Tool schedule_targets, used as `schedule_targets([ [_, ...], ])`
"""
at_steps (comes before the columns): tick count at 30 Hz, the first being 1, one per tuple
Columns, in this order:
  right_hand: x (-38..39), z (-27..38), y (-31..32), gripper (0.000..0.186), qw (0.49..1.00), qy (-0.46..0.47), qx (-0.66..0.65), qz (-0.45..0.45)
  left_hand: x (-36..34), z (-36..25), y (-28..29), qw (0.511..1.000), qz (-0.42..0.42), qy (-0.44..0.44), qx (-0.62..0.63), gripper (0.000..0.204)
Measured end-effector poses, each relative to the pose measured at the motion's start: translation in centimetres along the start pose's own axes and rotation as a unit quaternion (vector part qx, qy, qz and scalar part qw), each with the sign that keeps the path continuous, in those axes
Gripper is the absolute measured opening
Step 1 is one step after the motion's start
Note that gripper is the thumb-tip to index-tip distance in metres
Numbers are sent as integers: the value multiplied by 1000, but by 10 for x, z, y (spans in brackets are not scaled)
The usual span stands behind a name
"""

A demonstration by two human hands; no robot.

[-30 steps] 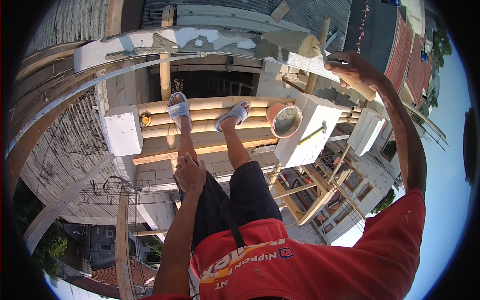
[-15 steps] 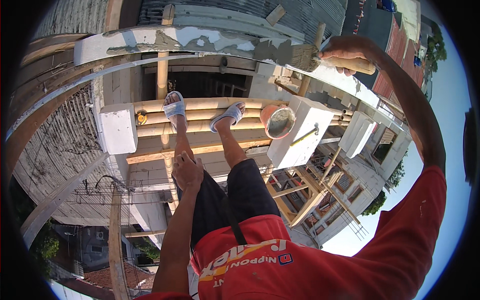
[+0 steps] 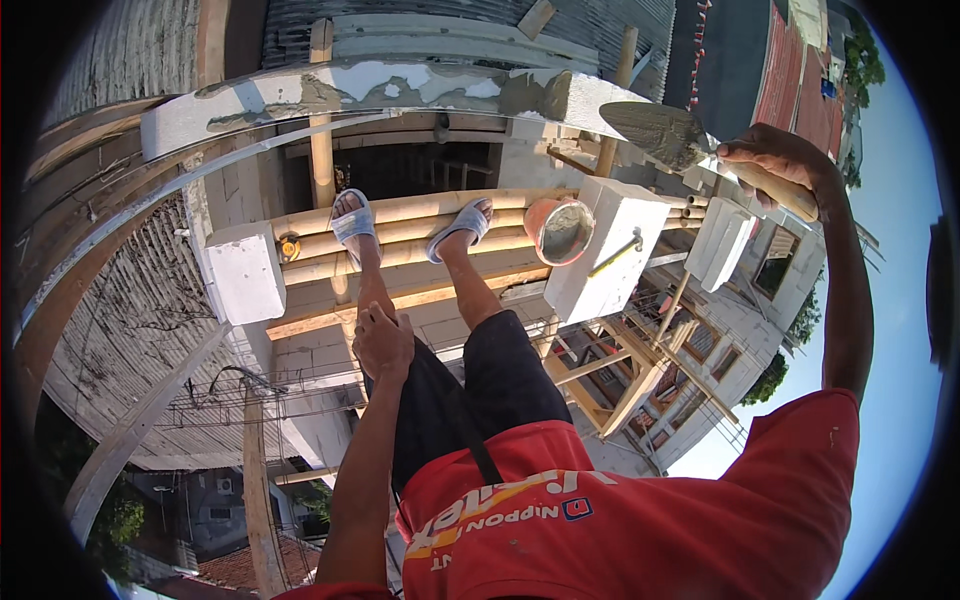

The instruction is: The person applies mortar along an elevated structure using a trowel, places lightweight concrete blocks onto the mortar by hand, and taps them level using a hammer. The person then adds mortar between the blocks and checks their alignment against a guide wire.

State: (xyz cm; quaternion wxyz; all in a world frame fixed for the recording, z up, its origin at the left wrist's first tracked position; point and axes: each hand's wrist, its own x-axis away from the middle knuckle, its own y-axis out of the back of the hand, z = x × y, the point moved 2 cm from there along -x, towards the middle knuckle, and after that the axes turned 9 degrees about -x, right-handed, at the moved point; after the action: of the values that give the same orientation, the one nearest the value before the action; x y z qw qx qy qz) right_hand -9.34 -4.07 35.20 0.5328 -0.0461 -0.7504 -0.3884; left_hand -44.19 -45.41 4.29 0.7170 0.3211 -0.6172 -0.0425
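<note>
My right hand (image 3: 778,162) grips the wooden handle of a trowel (image 3: 652,134), held out at the upper right. Grey mortar smears its blade, which points left and overlaps the bare right part of the white block wall (image 3: 590,100); contact cannot be made out. Left of the blade, uneven mortar (image 3: 530,93) coats the wall top. My left hand (image 3: 384,340) rests on my left knee with its fingers loosely bent and nothing visible in it. An orange bucket (image 3: 560,232) with grey mortar inside stands beyond my right foot.
Bamboo poles (image 3: 420,240) lie under my sandaled feet, with a dark gap (image 3: 400,170) beyond. A hammer (image 3: 615,253) lies on a white block (image 3: 605,285). Near another white block (image 3: 245,275) is a yellow tape measure (image 3: 289,248). Rebar (image 3: 215,400) sticks out at lower left.
The trowel in my right hand has moved right, away from the mortar patch, and its broad blade now shows. My left hand stays on the knee. The view has shifted slightly.
</note>
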Motion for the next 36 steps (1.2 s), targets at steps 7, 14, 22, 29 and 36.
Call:
schedule_targets([
  [7,-37,-213,-65,43,972,-97,-146,155,-6,-12,18,998,39,-16,-45,60],
  [14,-162,-379,-239,30,921,-84,-334,183,-12,-44,22,993,24,-36,-108,57],
  [22,-306,-453,-427,46,878,-80,-468,65,-5,-108,5,970,42,-56,-234,59],
  [29,-324,-497,-489,54,824,-48,-551,126,-7,-142,-3,946,44,-82,-310,59],
  [36,-372,-584,-443,51,830,-259,-414,-271,-17,-164,-12,920,58,-85,-378,61],
])
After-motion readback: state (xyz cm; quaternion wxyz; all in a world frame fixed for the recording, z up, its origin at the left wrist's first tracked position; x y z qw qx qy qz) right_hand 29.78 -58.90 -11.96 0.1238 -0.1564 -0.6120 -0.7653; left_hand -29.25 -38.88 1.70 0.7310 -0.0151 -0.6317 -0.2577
